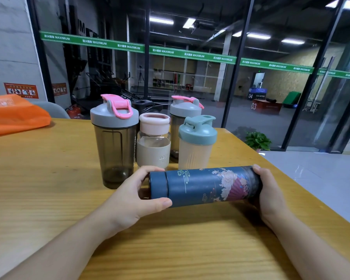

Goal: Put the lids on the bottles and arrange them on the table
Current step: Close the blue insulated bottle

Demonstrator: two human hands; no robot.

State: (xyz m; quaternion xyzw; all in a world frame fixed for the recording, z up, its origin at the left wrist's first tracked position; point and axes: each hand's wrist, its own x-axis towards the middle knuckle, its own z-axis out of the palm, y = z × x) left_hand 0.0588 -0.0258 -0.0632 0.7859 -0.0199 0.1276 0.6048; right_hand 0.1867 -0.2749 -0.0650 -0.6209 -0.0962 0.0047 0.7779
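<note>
I hold a dark blue flask (202,186) with a floral print sideways above the wooden table (49,178). My left hand (135,197) grips its lid end, and my right hand (269,190) grips its base. Behind it stand several capped bottles: a tall smoky shaker with a grey lid and pink loop (115,138), a small clear bottle with a pale pink lid and beige sleeve (154,140), a frosted shaker with a teal lid (196,142), and a second smoky shaker with a grey and pink lid (182,118) at the back.
An orange bag (14,116) lies on the table's far left. The table's right edge (291,178) runs diagonally close to my right hand. Glass walls and a potted plant (258,140) lie beyond the table.
</note>
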